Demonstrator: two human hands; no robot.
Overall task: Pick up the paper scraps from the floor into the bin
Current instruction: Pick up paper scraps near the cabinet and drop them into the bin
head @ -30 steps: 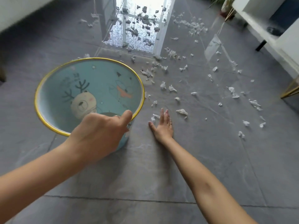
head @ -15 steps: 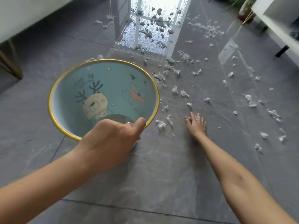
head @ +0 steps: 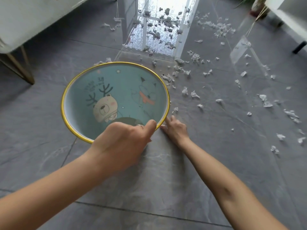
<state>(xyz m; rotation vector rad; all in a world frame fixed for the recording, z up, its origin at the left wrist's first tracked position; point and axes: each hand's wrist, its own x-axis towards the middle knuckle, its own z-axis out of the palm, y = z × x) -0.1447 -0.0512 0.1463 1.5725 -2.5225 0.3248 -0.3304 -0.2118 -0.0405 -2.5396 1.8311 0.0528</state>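
Many paper scraps (head: 195, 94) are strewn on the floor (head: 166, 180); the bin (head: 79, 130) rim is gripped by the left hand (head: 123, 143), while the right hand (head: 177, 130) is laid spread beside it.

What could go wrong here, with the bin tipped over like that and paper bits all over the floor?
1. The left hand holds the tilted bin by its yellow rim alone; if that grip slips, the bin could roll or drop.
2. The right hand sits by the rim, where small paper scraps might slide under the bin rather than in.
3. Many scraps lie far off across the grey floor, so some may be missed.
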